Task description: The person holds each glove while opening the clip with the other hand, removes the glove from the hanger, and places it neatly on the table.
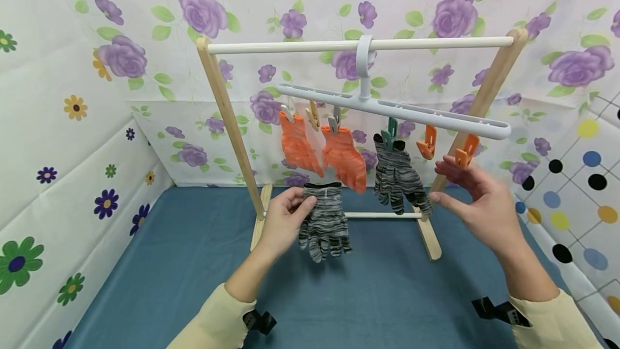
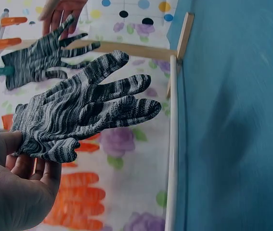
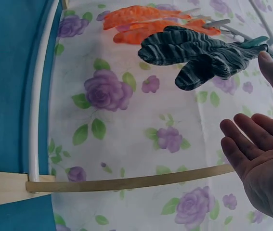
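Observation:
My left hand (image 1: 286, 217) pinches a black-and-grey striped knit glove (image 1: 325, 225) by its cuff edge; its fingers hang down in the head view. In the left wrist view that glove (image 2: 78, 108) spreads out from the thumb and fingers. A second striped glove (image 1: 394, 174) hangs from a green clothespin (image 1: 389, 133) on a light-grey hanger (image 1: 397, 109). My right hand (image 1: 481, 209) is beside this hanging glove, thumb and fingers apart, just below an orange clothespin (image 1: 466, 151). The right wrist view shows its palm with nothing held.
Two orange gloves (image 1: 345, 158) hang on the hanger's left half from grey clothespins (image 1: 334, 120). A beige clothespin (image 1: 312, 116) and another orange clothespin (image 1: 427, 143) hold nothing. The hanger hooks over the white rod (image 1: 290, 46) of a wooden rack (image 1: 227, 123), tilting down to the right.

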